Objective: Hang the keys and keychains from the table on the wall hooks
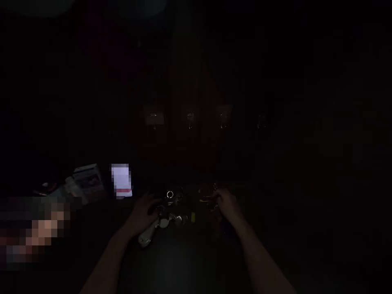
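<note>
- I have the left hand (145,210) low in a very dark view, its fingers reaching inward, with a gap between thumb and fingers; it is too dim for me to tell whether they grip anything.
- My right hand (225,200) has its fingers bent and drawn near one another beside some small brass-coloured pieces (206,200); I cannot tell whether one is pinched.
- Those pieces lie at the right fingertips, on the side facing the left hand.
- Just beyond the left fingertips, toward the right hand, I make out a bright metal ring (170,194).
- Nearer me, by the left thumb, a long pale metal object (148,235) slants, with a round pale disc (164,222) beside it and a shiny round piece (179,220) further toward the right fingers.
- A small yellow piece (193,217) sits between the two sets of fingers, apart from both.
- Outward from the left fingers stand a bright, pixelated panel (121,179) and, further out, a printed box (89,179).
- Well beyond all the fingers, small metal fittings (190,118) glint in a row.
</note>
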The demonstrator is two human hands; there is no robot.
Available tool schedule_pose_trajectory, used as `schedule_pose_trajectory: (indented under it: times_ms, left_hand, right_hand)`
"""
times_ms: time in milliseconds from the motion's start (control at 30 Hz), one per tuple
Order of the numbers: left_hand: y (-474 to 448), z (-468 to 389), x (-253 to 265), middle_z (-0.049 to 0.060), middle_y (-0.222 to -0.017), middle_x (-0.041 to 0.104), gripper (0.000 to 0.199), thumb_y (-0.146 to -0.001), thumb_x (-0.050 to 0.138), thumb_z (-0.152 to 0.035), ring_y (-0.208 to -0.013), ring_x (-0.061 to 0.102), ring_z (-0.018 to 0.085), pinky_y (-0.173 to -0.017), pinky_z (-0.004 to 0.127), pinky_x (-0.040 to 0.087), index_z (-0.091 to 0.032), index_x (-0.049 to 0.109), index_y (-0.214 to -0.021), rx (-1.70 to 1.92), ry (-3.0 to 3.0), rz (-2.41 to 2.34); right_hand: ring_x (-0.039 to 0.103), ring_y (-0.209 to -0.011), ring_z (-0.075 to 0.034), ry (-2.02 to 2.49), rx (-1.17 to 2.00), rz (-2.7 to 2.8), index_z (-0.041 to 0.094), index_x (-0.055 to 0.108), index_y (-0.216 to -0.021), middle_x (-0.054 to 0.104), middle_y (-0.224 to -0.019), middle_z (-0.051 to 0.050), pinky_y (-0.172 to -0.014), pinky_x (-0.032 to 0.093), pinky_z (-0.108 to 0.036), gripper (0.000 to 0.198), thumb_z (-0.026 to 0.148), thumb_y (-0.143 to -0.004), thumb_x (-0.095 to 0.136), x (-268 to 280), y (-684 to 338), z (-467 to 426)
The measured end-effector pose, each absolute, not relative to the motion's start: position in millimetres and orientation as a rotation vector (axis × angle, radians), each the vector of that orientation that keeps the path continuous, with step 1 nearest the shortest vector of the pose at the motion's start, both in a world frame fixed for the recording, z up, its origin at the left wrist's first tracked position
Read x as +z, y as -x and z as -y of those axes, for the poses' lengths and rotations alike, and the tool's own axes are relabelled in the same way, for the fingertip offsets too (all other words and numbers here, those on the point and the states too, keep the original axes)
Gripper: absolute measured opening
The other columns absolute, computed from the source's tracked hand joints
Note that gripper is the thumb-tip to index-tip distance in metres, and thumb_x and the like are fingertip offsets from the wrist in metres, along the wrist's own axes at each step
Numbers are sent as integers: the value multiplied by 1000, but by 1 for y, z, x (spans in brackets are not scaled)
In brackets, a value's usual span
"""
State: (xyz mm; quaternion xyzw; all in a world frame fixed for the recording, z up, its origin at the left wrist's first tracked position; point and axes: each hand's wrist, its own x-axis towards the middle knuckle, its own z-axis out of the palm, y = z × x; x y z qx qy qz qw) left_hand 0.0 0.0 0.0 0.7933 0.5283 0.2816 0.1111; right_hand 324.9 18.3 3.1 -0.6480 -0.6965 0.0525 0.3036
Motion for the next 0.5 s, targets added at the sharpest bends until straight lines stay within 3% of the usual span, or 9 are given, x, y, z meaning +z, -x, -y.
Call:
schedule_pose_trajectory:
  times_ms: [267, 400, 500]
  left_hand:
    - [-6, 7, 6, 5, -115, 61, 12, -74, 58, -30, -116, 48, 28, -96, 46, 40, -23, 66, -78, 845, -2294, -1519]
    - [-12, 7, 4, 6, -108, 63, 20, -77, 54, -34, -106, 54, 26, -90, 42, 44, -21, 65, -67, 927, -2282, -1573]
    - [-14, 6, 4, 6, -100, 65, 30, -80, 51, -38, -100, 56, 24, -87, 40, 46, -21, 64, -59, 961, -2275, -1570]
  right_hand:
    - [60, -92, -18, 1797, 163, 1785, 21, 62, -90, 66, -99, -5, -78, 42, -28, 29, 10, -80, 38, 10, -331, -16]
    - [56, -102, -22, 1632, 31, 1892, 21, 63, -98, 66, -104, -6, -88, 38, -37, 29, 15, -84, 39, 9, -313, -13]
    - [52, -111, -21, 1389, 139, 2100, 23, 57, -117, 61, -118, -6, -94, 36, -38, 33, 25, -88, 40, 8, -285, -9]
